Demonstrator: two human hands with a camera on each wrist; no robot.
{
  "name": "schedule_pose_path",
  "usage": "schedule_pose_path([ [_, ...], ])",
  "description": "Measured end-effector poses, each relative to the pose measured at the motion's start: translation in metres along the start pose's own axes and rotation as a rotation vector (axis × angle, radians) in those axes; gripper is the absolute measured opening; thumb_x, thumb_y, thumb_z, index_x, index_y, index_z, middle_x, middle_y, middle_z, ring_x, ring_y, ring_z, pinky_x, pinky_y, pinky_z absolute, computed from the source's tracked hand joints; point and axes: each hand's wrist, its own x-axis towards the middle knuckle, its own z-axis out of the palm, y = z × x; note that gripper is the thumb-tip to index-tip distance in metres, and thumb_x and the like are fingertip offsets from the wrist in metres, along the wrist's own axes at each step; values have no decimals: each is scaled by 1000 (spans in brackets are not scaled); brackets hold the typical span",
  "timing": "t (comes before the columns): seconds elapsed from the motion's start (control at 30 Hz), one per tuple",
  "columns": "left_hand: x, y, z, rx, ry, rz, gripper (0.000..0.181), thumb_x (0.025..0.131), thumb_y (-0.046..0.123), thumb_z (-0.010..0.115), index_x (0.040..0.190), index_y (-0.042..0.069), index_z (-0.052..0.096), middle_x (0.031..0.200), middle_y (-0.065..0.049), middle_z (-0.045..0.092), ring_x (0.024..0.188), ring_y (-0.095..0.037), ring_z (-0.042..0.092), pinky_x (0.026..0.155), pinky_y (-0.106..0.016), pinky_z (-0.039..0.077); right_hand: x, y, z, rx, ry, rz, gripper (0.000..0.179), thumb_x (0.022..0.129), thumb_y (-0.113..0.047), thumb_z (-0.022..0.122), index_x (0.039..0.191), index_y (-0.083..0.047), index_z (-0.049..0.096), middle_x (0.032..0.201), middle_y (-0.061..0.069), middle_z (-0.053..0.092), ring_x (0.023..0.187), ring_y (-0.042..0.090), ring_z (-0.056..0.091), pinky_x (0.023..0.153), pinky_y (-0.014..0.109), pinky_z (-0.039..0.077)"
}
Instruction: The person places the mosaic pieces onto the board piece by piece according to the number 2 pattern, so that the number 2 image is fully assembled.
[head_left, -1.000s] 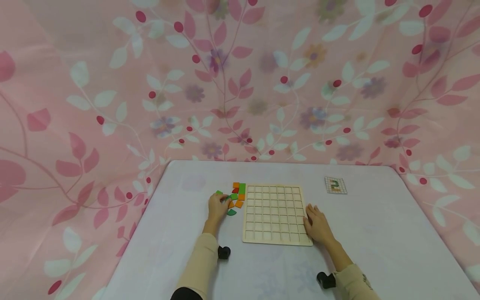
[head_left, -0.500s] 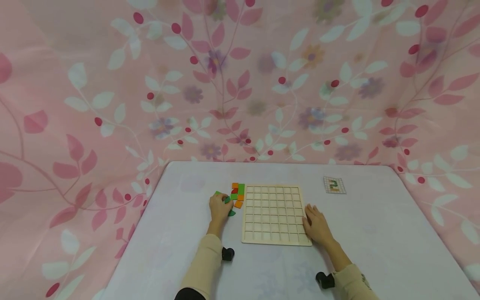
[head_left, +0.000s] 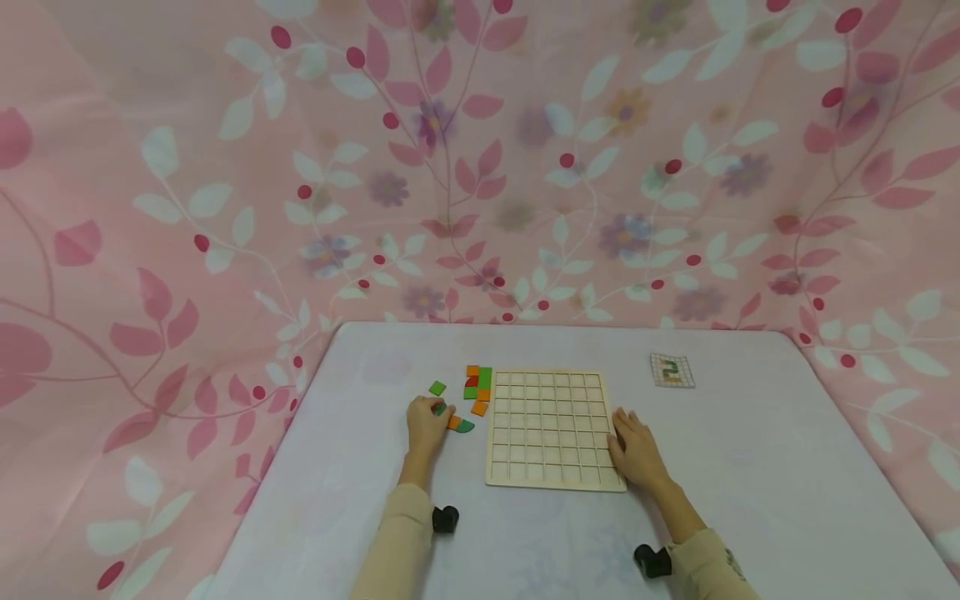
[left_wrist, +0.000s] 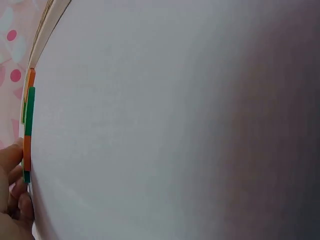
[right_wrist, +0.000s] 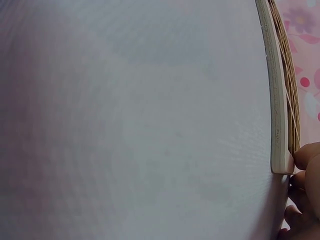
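Note:
In the head view my left hand (head_left: 427,423) pinches a small dark green tile (head_left: 440,409) between thumb and fingertips, close over the table. Right beside its fingers lie an orange tile (head_left: 453,423) and a dark green quarter-round tile (head_left: 466,426). The left wrist view catches the thumb (left_wrist: 12,156) at the edge, next to the orange tile (left_wrist: 27,153). My right hand (head_left: 636,448) rests along the right edge of a wooden grid board (head_left: 555,487), fingers extended. In the right wrist view its thumb (right_wrist: 306,154) touches the board's corner (right_wrist: 282,162).
A light green tile (head_left: 437,387) lies above the left hand. Left of the board, orange, red and green tiles (head_left: 484,379) sit in a cluster, with an orange tile (head_left: 480,407) below. A gridded pattern card (head_left: 671,371) lies at the back right of the white table (head_left: 750,467).
My left hand has drawn left and slightly down from the tile cluster, carrying the dark green tile. The orange tile now lies against the dark green quarter-round one. My right hand stays in place.

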Motion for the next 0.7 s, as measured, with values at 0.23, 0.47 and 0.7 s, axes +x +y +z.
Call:
schedule_pose_path([
  [0.23, -5, 11, -5, 60, 27, -110, 30, 74, 11, 78, 93, -10, 69, 83, -18, 62, 83, -32, 57, 77, -42, 48, -1, -2, 1, 5, 36, -31, 46, 88, -6, 56, 125, 19, 45, 134, 33, 42, 126, 53, 34, 98, 68, 26],
  [0.47, -7, 16, -5, 27, 9, -134, 18, 73, 3, 76, 87, -7, 71, 82, -17, 66, 82, -30, 61, 76, -42, 51, -3, 0, 0, 6, 21, -18, 45, 89, -5, 54, 126, 19, 44, 135, 33, 40, 127, 52, 31, 100, 67, 24],
  [0.7, -1, 13, 2, 21, -56, -40, 18, 75, 0, 73, 92, -8, 72, 81, -17, 65, 80, -29, 58, 73, -40, 50, -3, 1, 3, 11, 70, -52, 44, 87, -5, 56, 123, 20, 47, 132, 34, 44, 124, 54, 35, 95, 70, 27],
])
